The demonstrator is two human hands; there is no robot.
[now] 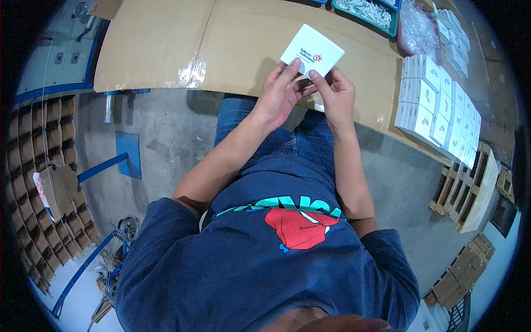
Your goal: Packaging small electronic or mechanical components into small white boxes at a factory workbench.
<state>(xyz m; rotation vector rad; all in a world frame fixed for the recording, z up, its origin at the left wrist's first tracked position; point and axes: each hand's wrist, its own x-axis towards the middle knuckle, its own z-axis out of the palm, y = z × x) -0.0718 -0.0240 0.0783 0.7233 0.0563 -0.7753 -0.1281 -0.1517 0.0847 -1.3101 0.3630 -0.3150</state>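
A small flat white box [311,50] with a small printed mark is held over the near edge of a cardboard-covered table [221,44]. My left hand [279,94] grips its lower left corner, thumb on top. My right hand [334,94] pinches its lower right edge, with the thumb on the box face. Both forearms reach up from my lap; I wear a dark blue shirt and jeans.
Rows of stacked white boxes [437,105] fill the table's right side. A green tray [368,14] of small white parts and a clear plastic bag [417,25] lie at the back. A divided cardboard crate [47,182] stands on the left, wooden pallets [470,188] on the right.
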